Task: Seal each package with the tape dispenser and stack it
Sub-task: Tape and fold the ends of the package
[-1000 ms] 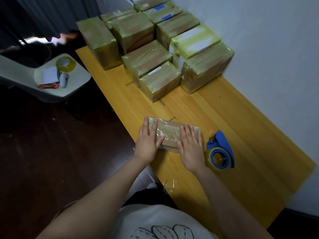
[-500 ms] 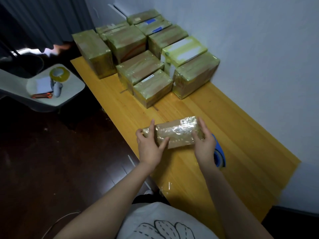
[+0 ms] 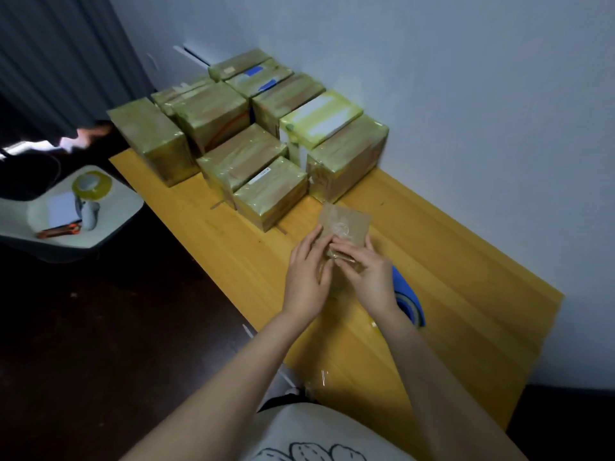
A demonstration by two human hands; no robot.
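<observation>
A small brown package wrapped in clear tape is held upright above the yellow table, its end face toward me. My left hand grips its left side with curled fingers. My right hand holds its lower right part, fingers lying across the front. The blue tape dispenser lies on the table just right of my right wrist, partly hidden by it. Several taped packages stand grouped at the far end of the table against the wall.
A white wall runs along the table's right side. Left of the table, a white chair carries a yellow tape roll, a white sheet and an orange tool. Dark floor lies below; a strip of clear tape hangs at the near edge.
The package went from lying flat under both hands to being lifted, then turned on end and carried farther from me. The dispenser stayed put.
</observation>
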